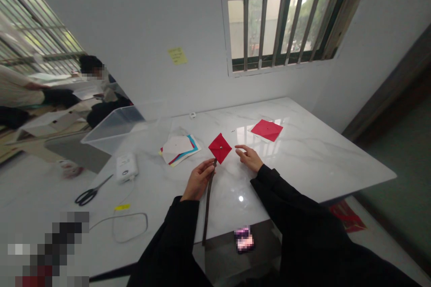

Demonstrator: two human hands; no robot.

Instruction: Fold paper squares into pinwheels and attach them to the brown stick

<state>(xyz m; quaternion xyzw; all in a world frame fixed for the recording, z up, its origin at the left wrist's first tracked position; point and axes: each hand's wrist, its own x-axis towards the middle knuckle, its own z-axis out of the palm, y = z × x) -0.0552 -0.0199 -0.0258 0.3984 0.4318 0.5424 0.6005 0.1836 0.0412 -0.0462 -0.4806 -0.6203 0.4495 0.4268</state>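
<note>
L to R on the surface (303, 161): 1 scissors (89, 195), 1 clear bin (111, 131) (contents: can't tell), 1 white device (125, 167), 1 paper stack (180, 148). Near centre, left hand (198, 181) fingers grasp a dark stick (208, 208) w/ a red square (220, 147) pinned at its top; right hand (249, 158) sits just beside it, fingers released. A 2nd square (267, 129) lies flat farther right, so 2 red squares total.

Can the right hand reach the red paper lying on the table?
Probably yes. The right hand is open and empty, and only bare table lies between it and the red paper.
</note>
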